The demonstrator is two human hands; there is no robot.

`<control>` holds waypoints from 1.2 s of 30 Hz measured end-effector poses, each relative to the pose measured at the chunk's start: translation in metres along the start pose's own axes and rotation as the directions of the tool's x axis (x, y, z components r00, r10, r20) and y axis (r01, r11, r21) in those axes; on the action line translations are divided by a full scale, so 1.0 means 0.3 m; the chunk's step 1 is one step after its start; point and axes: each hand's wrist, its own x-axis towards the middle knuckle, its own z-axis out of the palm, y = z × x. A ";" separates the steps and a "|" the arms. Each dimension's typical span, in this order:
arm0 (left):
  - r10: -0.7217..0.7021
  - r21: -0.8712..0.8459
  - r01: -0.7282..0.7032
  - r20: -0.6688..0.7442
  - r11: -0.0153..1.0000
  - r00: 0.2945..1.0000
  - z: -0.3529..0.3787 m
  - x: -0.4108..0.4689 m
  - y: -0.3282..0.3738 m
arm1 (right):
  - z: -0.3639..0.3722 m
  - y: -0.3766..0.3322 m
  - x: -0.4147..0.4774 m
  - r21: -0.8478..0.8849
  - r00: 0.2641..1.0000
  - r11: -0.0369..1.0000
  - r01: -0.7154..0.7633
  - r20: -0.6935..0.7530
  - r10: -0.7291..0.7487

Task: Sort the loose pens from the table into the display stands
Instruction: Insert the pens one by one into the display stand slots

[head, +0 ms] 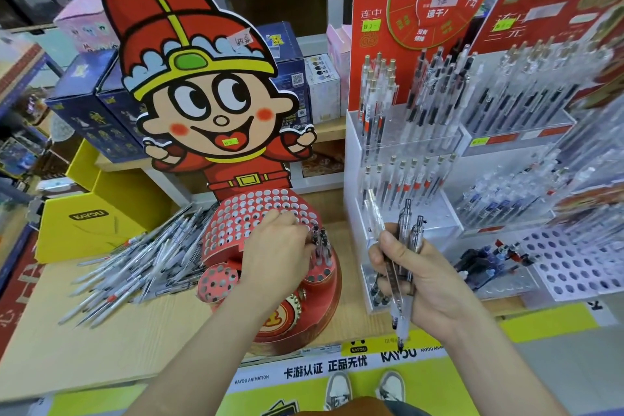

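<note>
A heap of loose grey and clear pens point(145, 260) lies on the wooden table at the left. In the middle stands a red cartoon display stand point(250, 213) full of round holes, with two pens point(320, 240) upright in its right side. My left hand point(280, 250) reaches over the stand, and its fingertips pinch one of those upright pens. My right hand point(422, 277) grips a bundle of three clear pens point(401, 267), tips pointing down, in front of the clear acrylic stand point(388, 186).
Red-backed acrylic pen racks point(506, 118) fill the right side, with a white perforated tray point(574, 267) low at the right. A yellow box point(84, 219) sits behind the pen heap. Blue boxes point(101, 105) stand on the shelf behind.
</note>
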 end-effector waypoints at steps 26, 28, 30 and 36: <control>-0.398 -0.993 0.114 0.088 0.043 0.913 -0.258 0.065 -0.034 | -0.051 -0.045 -0.016 0.188 0.991 0.982 0.032 -0.135 -0.006; -0.387 -0.991 0.125 0.096 0.051 0.917 -0.255 0.066 -0.032 | -0.063 -0.050 -0.022 0.157 0.992 0.987 0.041 -0.123 -0.022; -0.362 -0.983 0.119 0.060 0.141 0.930 -0.261 0.067 -0.030 | -0.070 -0.055 -0.026 0.084 0.994 0.996 0.031 -0.110 -0.022; -0.216 -0.909 0.115 0.028 0.400 0.976 -0.238 0.033 -0.043 | -0.041 -0.035 -0.011 -0.165 0.995 0.986 0.003 -0.099 -0.019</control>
